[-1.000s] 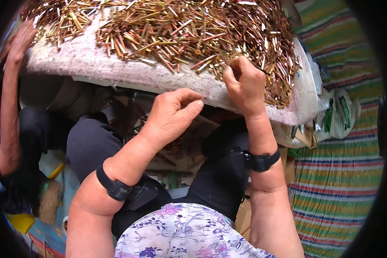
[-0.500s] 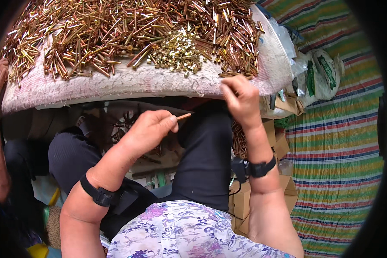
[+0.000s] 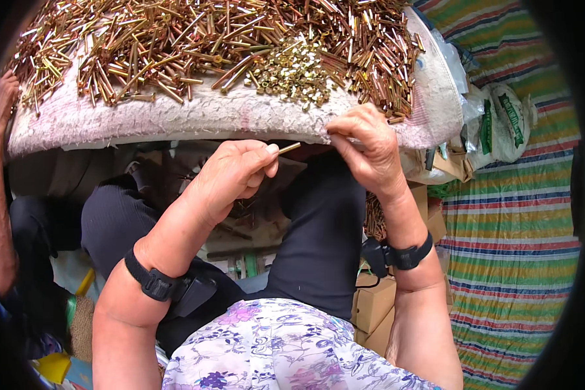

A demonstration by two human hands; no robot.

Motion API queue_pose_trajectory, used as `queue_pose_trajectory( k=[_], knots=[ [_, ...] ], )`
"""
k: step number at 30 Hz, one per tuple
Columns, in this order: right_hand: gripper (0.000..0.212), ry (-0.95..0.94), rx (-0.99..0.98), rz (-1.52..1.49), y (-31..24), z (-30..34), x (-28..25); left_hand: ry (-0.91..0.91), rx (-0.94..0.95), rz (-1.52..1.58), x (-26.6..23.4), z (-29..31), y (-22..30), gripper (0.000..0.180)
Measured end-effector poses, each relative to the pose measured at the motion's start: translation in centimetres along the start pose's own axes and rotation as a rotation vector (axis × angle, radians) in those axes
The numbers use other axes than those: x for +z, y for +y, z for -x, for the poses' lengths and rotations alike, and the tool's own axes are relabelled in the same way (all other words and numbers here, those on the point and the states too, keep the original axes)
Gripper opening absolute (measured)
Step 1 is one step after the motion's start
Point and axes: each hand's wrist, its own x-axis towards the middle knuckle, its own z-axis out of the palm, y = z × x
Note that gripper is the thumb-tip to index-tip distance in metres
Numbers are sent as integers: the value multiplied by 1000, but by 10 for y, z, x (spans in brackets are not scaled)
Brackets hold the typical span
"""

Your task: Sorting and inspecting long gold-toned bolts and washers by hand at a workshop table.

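My left hand (image 3: 240, 170) is closed in a pinch over my lap, gripping a slim brass-coloured bolt (image 3: 290, 148). The bolt's free end points right and slightly up; its other end is hidden in my fingers. My right hand (image 3: 369, 146) hovers by the front edge of the cloth-covered work surface (image 3: 195, 120), thumb and fingertips pressed together. Whatever it may pinch is too small or hidden to make out. Beyond it lies a small heap of shiny gold nuts (image 3: 289, 70), surrounded by a broad pile of long coppery bolts (image 3: 143, 49).
Another person's hand (image 3: 5, 91) rests at the surface's left edge. Cardboard boxes (image 3: 374, 305) stand beside my right leg. White sacks (image 3: 510, 123) and plastic bags lie at the right, by a striped sheet (image 3: 510, 253). More bolts lie in shadow below the surface.
My left hand has risen slightly with the bolt, turning it a little. My right hand has closed into a tighter pinch. The whole view has shifted slightly, moving the surface rightward.
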Motion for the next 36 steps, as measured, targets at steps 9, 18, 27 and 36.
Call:
queue_pose_trajectory(
  k=[9, 18, 27, 36],
  knots=[
    [15, -70, 126, -367, -35, -1, 18, -55, 18, -57, -2, 7, 0, 30],
    [24, -70, -129, -297, -69, -6, 56, 49, -44, 135, 0, 11, -13, 44],
    [14, 316, 353, -10, 44, -27, 25, -2, -25, 119, 4, 8, -10, 34],
    [5, 111, 214, 371, 62, -30, 36, 31, 85, 215, 3, 1, -7, 34]
  ],
)
